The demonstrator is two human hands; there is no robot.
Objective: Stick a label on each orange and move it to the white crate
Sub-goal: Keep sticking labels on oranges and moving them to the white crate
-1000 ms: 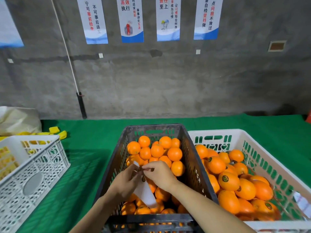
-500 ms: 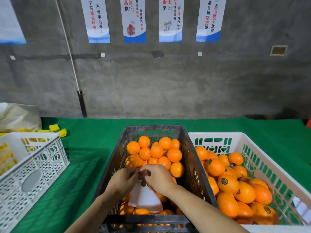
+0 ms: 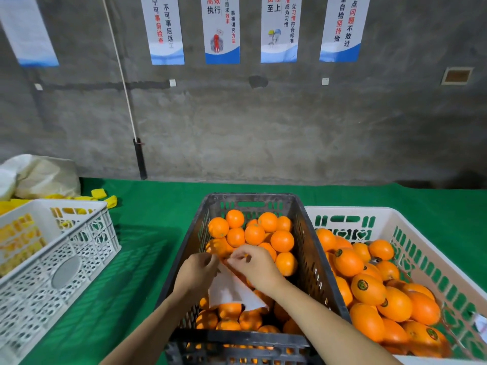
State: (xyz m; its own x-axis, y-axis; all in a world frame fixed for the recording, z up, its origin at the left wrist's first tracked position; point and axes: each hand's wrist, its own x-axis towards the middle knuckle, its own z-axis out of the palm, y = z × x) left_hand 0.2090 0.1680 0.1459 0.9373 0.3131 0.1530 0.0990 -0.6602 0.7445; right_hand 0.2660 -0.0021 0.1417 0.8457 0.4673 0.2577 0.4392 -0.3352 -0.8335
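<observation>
A dark crate (image 3: pixel 195 233) in the middle holds several unlabelled oranges (image 3: pixel 254 233). To its right a white crate (image 3: pixel 421 241) holds several oranges with round dark labels (image 3: pixel 362 285). Both hands hover over the dark crate. My left hand (image 3: pixel 196 272) pinches the top of a white label backing sheet (image 3: pixel 232 291) that hangs down over the oranges. My right hand (image 3: pixel 254 266) has its fingertips pinched at the sheet's upper edge, right beside the left hand's fingers. The label itself is hidden by the fingers.
A second white perforated crate (image 3: pixel 79 248) stands at the left with yellow things inside. Yellow pieces (image 3: pixel 105 198) and a pale bag (image 3: pixel 39 177) lie behind it. The green table cover (image 3: pixel 147 248) runs to a grey wall with posters.
The sheet has swung back to hang under both hands. The right hand's fingertips have lifted slightly at the sheet's top edge. The view has tilted a little.
</observation>
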